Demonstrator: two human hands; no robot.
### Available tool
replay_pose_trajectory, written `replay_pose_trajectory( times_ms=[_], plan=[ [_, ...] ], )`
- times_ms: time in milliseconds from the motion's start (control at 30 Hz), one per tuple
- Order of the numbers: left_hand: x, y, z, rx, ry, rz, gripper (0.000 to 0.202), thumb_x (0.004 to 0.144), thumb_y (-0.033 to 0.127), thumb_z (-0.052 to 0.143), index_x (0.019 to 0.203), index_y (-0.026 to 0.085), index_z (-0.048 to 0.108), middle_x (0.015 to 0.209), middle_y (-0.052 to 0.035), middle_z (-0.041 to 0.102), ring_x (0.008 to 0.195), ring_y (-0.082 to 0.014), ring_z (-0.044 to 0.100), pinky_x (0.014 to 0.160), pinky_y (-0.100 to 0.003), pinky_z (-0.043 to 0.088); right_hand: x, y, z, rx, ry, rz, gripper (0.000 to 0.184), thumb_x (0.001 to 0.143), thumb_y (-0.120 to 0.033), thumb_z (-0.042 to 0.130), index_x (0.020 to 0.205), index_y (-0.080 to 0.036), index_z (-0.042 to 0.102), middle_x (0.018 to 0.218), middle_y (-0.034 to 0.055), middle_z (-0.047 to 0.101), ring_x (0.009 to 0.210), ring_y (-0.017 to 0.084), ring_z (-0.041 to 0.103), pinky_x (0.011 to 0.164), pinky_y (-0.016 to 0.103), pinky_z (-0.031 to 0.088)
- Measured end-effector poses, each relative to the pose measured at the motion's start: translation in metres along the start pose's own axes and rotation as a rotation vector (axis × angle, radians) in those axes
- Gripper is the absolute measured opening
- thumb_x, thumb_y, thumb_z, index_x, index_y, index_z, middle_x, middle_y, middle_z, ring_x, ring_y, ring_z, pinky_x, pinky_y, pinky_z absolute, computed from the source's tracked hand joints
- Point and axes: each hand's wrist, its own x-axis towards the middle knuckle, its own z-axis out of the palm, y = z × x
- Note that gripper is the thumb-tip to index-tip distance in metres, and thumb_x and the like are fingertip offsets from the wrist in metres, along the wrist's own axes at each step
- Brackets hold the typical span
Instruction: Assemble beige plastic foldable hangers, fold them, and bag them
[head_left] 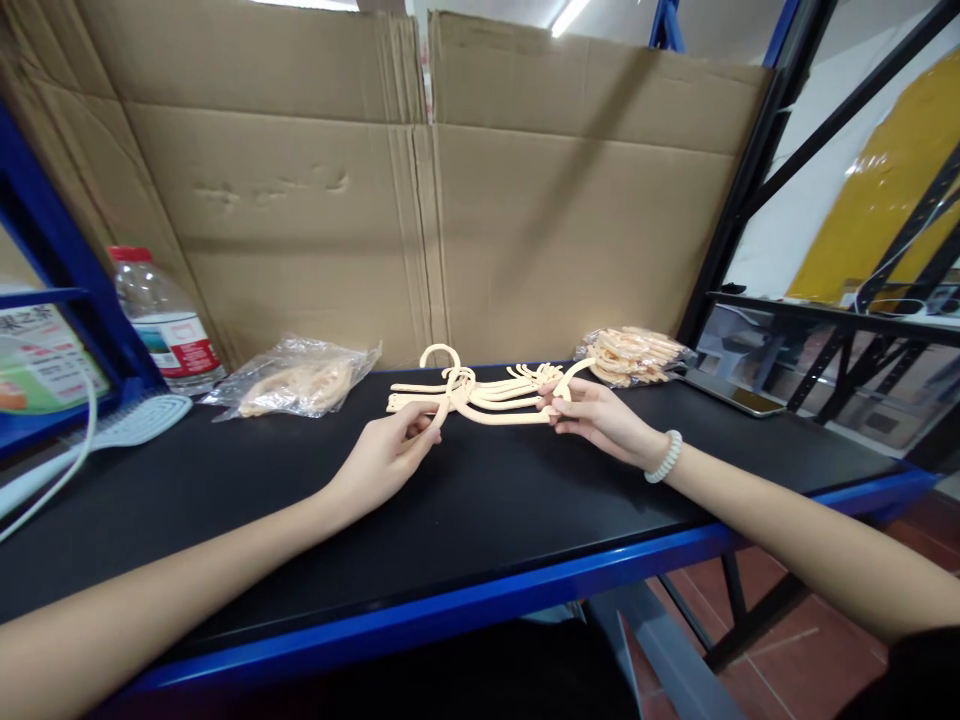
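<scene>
A cream plastic clothes hanger [499, 417] is held between my two hands, just above the black table, with its curved hook pointing up. My left hand [390, 445] is closed on the hanger's left arm, below the hook. At the other end, my right hand [609, 418] pinches the hanger's right arm near a curved cream piece; fingers partly cover that spot, so I cannot tell whether the two are joined. Directly behind, more cream hangers [495, 387] lie in a loose pile, their hooks bunched at the right.
Clear bags of cream parts lie at back left [300, 385] and back right [634, 355]. A phone [731, 392] rests at right. Left are a red-capped bottle [169, 325], a pale hairbrush [139, 425] and a white cable [91, 420]. Cardboard [300, 220] walls the back.
</scene>
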Motion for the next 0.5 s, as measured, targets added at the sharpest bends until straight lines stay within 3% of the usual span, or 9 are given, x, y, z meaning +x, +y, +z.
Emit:
replay_pose_trajectory(
  times_ms=[167,333,500],
  plan=[
    [0.002,0.002,-0.004,-0.013,0.039,-0.037,0.03,0.086,0.032,0.047,0.11,0.018,0.057,0.075,-0.0022,0.066,0.072,-0.0157,0.064,0.067,-0.027,0.052,0.002,-0.001,-0.004,-0.02,-0.006,-0.125,0.013,0.064,-0.018,0.077,0.063,-0.016,0.064,0.093,0.0023,0.061,0.062,0.006,0.051,0.055,0.022,0.044],
    [0.0,0.003,-0.005,0.035,-0.019,-0.029,0.028,0.086,0.031,0.046,0.108,0.018,0.057,0.075,-0.0017,0.066,0.07,-0.0161,0.064,0.068,-0.028,0.052,0.009,-0.004,-0.011,0.097,0.06,-0.04,0.012,0.068,-0.025,0.073,0.075,-0.016,0.069,0.084,0.0028,0.06,0.07,0.01,0.051,0.057,0.022,0.043],
    [0.0,0.0,-0.003,0.166,-0.081,0.01,0.023,0.083,0.029,0.046,0.095,0.019,0.063,0.08,-0.0031,0.066,0.073,-0.0171,0.062,0.068,-0.029,0.052,0.019,-0.006,-0.033,0.06,0.229,0.015,0.016,0.063,-0.024,0.072,0.075,-0.017,0.064,0.064,-0.002,0.052,0.059,0.008,0.046,0.054,0.022,0.04]
  ],
)
